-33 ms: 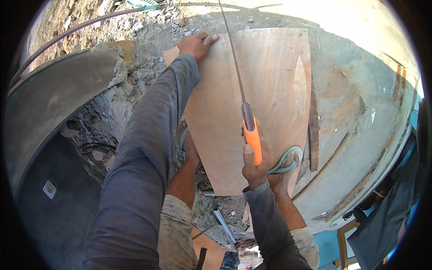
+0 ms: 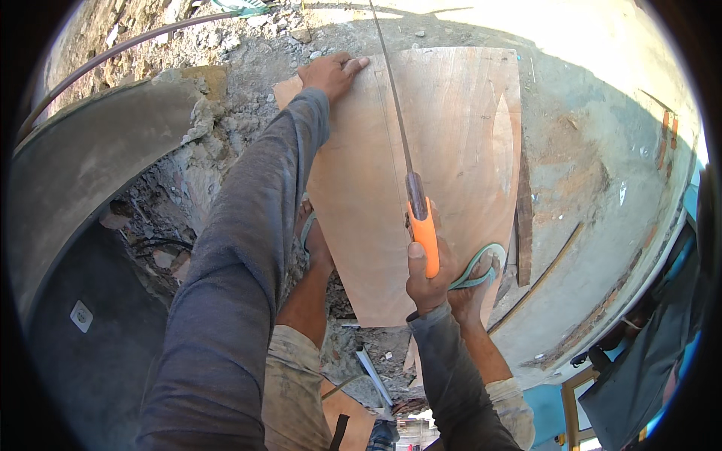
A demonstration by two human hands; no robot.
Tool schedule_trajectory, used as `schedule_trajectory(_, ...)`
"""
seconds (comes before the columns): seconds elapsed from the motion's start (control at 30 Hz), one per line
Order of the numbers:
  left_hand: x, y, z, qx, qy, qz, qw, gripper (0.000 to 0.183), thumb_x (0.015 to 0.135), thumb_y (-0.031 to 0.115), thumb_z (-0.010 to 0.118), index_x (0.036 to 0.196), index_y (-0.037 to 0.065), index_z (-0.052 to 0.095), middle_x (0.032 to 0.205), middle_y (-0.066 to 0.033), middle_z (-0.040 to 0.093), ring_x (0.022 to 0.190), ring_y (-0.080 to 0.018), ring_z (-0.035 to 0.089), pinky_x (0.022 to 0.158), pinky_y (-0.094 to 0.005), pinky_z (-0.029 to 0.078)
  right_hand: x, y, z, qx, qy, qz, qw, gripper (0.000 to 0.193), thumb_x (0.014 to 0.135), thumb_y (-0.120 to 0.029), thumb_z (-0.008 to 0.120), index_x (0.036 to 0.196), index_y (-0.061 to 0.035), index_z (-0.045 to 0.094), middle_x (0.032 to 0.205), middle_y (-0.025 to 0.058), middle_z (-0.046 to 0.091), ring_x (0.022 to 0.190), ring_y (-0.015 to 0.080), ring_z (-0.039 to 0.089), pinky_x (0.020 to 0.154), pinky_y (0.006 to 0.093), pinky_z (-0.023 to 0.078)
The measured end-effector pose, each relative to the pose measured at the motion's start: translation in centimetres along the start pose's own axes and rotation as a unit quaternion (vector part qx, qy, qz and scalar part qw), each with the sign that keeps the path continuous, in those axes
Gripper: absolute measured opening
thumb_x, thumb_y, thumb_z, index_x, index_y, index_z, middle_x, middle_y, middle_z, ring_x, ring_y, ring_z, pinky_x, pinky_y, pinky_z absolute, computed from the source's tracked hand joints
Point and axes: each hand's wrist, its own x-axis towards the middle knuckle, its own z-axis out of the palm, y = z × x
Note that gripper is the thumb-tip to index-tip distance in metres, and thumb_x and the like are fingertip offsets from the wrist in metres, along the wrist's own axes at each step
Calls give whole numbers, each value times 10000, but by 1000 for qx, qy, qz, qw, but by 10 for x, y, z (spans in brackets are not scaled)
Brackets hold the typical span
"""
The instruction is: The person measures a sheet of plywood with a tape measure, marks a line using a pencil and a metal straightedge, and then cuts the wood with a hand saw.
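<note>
A handsaw with an orange and dark handle is in my right hand, its fingers wrapped round the grip. The thin blade lies edge-on to view over a plywood sheet and reaches past its far edge. Just left of the blade, a faint line runs along the wood. At the sheet's far left corner my left hand grips the edge, thumb side toward the blade. My right foot in a green-strapped sandal rests on the sheet's near right side. The other foot stands by its left edge.
Broken concrete and rubble lie to the left, beside a curved grey cement wall. A dark hose arcs across the far left. Wooden strips lie right of the sheet. Near my legs is a metal strip.
The handsaw and my right hand have shifted very slightly to the right. Otherwise, my hands keep the same hold.
</note>
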Motion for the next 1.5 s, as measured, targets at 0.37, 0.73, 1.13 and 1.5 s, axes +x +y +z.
schedule_trajectory(0.37,-13,35,-17,3,-32,-38,999,644,972,688,514,1309,179,720,1255,-126,728,1257,-294,617,1108,-491,237,1,-23,-5,-40,-14,41,998,490,1012,-435,583,907,39,646,649,37,557,585,113,528,538,267,385)
schedule_trajectory(0.73,3,27,-9,-7,-67,-48,997,740,963,737,478,1341,140,698,1282,-129,717,1275,-285,608,1107,-510,236,-10,-11,6,-58,-60,27,996,462,989,-292,607,1250,89,612,1084,224,680,879,271,699,771,356,524)
schedule_trajectory(1.13,1,26,-5,16,-62,-59,996,700,965,756,443,1301,212,729,1208,-94,743,1205,-264,635,1051,-503,278,5,-13,8,-27,-49,12,998,462,988,-208,595,1322,111,613,1278,267,692,1065,305,739,884,344,554)
schedule_trajectory(1.5,-3,29,-9,16,-49,-69,996,693,964,757,441,1279,220,743,1179,-83,755,1192,-254,646,1045,-486,285,-10,-39,17,-85,-36,-22,996,488,985,-163,614,1397,91,549,1148,273,713,869,287,746,773,377,564)
